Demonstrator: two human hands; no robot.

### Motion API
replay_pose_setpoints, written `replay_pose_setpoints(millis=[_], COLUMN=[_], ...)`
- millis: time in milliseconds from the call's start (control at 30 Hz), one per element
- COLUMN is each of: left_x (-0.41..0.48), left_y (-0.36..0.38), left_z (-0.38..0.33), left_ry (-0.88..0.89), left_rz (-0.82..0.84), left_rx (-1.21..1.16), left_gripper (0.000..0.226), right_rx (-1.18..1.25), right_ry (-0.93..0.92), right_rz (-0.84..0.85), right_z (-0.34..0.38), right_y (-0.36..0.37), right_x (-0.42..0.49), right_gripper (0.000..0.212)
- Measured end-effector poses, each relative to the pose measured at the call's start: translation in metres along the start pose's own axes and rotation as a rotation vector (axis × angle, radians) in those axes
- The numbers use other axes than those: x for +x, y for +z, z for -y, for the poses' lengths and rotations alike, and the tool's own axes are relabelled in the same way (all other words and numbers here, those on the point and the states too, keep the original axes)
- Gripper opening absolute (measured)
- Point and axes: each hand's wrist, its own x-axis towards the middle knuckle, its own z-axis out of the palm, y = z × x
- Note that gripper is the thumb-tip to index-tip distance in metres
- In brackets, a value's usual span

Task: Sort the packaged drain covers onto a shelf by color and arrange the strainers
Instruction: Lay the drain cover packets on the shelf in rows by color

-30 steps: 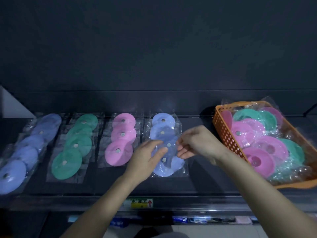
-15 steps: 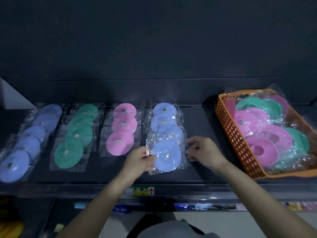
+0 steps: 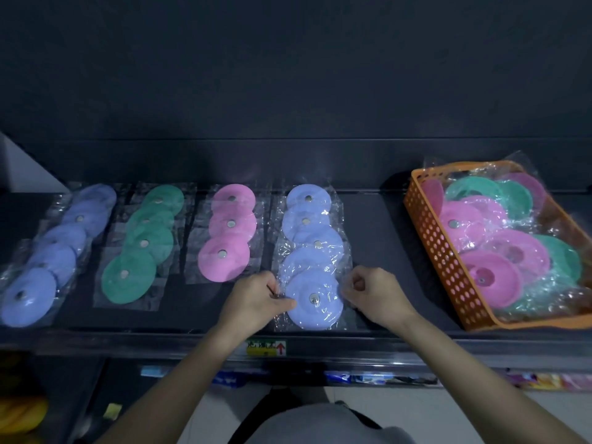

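Observation:
Four rows of packaged drain covers lie on the dark shelf (image 3: 378,238): a blue row (image 3: 54,251) at far left, a green row (image 3: 141,241), a pink row (image 3: 229,235) and a second blue row (image 3: 307,225). The front blue cover (image 3: 315,299) of that second row lies flat in its clear bag near the shelf's front edge. My left hand (image 3: 256,299) pinches the bag's left edge and my right hand (image 3: 373,293) pinches its right edge, one on each side of the cover.
An orange perforated basket (image 3: 439,251) at the right holds several pink and green packaged covers. A dark back wall rises behind the shelf. A yellow label (image 3: 266,347) sits on the shelf's front rail, with packaged goods on a lower shelf.
The blue cover has come down from over the row to the front of the second blue row. Both hands moved toward the shelf's front edge and now hold the bag's sides.

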Motion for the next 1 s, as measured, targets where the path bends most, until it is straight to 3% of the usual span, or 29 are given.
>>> replay_pose_setpoints(millis=[133, 300, 433, 533, 633, 800, 1000], left_x=[-0.002, 0.002, 0.005, 0.006, 0.012, 0.046, 0.086], left_y=[-0.005, -0.004, -0.001, -0.004, -0.011, -0.018, -0.025], left_z=[-0.001, -0.009, -0.020, -0.024, -0.026, -0.035, -0.045], left_ry=[-0.008, 0.009, 0.065, 0.077, 0.094, 0.195, 0.294], left_rz=[0.008, -0.107, -0.075, -0.072, -0.114, -0.188, -0.157], left_rx=[0.038, 0.025, -0.033, -0.042, -0.036, 0.059, 0.226], left_gripper=[0.038, 0.072, 0.047, 0.048, 0.046, 0.009, 0.024], right_rx=[-0.025, 0.040, 0.076, 0.083, 0.086, 0.093, 0.124], right_ry=[-0.004, 0.012, -0.036, -0.039, -0.012, 0.018, 0.028], right_rz=[-0.048, -0.120, -0.085, -0.075, -0.173, -0.212, -0.235], right_z=[-0.003, -0.002, 0.001, 0.001, 0.001, 0.016, 0.027], right_y=[0.001, -0.003, 0.003, 0.002, -0.005, -0.008, -0.004], right_x=[-0.001, 0.001, 0.003, 0.006, 0.018, 0.043, 0.057], right_gripper=[0.018, 0.041, 0.019, 0.012, 0.024, 0.022, 0.014])
